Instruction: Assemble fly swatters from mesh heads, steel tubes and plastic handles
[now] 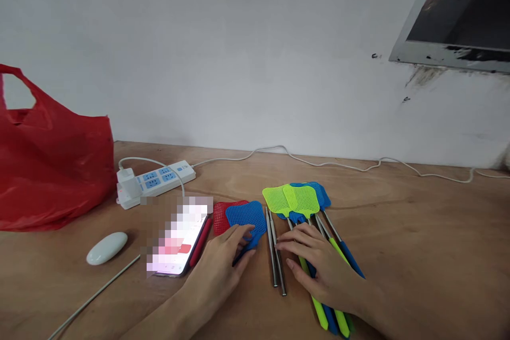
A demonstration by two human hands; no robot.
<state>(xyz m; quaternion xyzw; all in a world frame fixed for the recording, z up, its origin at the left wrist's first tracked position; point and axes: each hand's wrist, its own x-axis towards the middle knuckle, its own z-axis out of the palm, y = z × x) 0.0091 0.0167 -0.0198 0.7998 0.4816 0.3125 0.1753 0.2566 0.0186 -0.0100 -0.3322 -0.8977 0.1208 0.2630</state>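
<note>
My left hand (223, 257) is on a blue fly swatter head (246, 215), fingers curled over its lower part and thumb on the near side of its neck. A red fly swatter head (223, 213) lies partly under the blue one. My right hand (314, 260) rests over a group of fly swatters with its fingers spread; yellow-green heads (303, 201) lie on top of blue heads (321, 191). Their handles (340, 324) run toward me, partly hidden by that hand. Two thin metal rods (274, 255) lie between my hands, close to my right fingertips.
A lit phone (181, 244) lies left of my left hand, a red strip along its side. Farther left are a white oval object (107, 248), a white power strip (159, 183) with a charger, and a red plastic bag (56, 164). A cable (330, 163) runs along the wall.
</note>
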